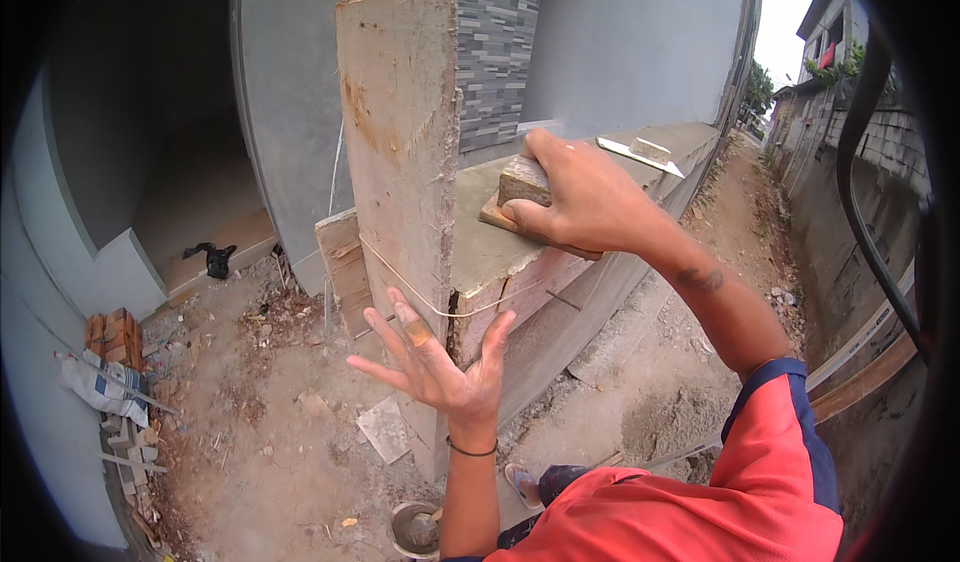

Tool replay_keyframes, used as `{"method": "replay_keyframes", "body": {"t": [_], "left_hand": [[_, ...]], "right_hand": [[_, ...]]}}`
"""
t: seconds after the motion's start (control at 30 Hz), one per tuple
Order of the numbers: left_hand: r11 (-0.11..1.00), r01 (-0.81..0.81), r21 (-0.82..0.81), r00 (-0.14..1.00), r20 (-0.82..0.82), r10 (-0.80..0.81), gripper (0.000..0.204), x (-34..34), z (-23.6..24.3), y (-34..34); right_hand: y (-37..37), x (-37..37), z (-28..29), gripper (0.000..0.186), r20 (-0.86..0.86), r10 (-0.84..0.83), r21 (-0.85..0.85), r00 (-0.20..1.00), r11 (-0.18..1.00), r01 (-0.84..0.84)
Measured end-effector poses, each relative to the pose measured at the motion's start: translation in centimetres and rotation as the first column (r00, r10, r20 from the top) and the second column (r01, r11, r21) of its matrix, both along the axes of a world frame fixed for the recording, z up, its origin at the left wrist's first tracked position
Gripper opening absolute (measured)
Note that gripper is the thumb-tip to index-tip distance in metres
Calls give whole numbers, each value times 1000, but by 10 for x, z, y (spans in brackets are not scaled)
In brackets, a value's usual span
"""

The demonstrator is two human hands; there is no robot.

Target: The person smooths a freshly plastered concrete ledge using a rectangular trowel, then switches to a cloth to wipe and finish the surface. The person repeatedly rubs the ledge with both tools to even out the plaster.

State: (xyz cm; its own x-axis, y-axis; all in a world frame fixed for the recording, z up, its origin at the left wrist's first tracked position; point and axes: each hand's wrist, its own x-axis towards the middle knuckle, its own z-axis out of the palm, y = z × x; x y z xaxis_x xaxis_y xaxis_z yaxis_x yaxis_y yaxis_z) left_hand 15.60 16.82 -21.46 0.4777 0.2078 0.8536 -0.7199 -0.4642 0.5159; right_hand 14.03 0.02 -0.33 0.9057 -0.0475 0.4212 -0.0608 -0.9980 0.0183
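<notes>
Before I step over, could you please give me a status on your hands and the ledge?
Right hand gripping wooden float at ledge top. Left hand open, by upright board. White-plated float lying farther along ledge.

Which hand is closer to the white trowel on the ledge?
Right: the right hand grips a wooden float just left of the white trowel; the left hand is lower, by the upright plank.

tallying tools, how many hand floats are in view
2: a wooden float in the right hand, and a white float with a block handle lying farther along the ledge. Others could be hidden behind the upright plank.
</notes>
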Motion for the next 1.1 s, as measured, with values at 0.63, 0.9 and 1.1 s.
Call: {"method": "replay_keyframes", "body": {"t": [0.63, 0.9, 1.1], "left_hand": [[1000, -7, 13, 998, 58, 6, 109, -1, 3, -1], [1000, 13, 22, 999, 50, -14, 109, -2, -1, 3], [999, 45, -1, 998, 52, -45, 112, 0, -4, -2]], "right_hand": [[-32, -17, 13, 60, -90, -23, 160, 996, 986, 37], [-5, 42, 11, 58, -78, 180, 116, 981, 979, -170], [-48, 20, 9, 55, -73, -87, 170, 994, 981, 98]]}}
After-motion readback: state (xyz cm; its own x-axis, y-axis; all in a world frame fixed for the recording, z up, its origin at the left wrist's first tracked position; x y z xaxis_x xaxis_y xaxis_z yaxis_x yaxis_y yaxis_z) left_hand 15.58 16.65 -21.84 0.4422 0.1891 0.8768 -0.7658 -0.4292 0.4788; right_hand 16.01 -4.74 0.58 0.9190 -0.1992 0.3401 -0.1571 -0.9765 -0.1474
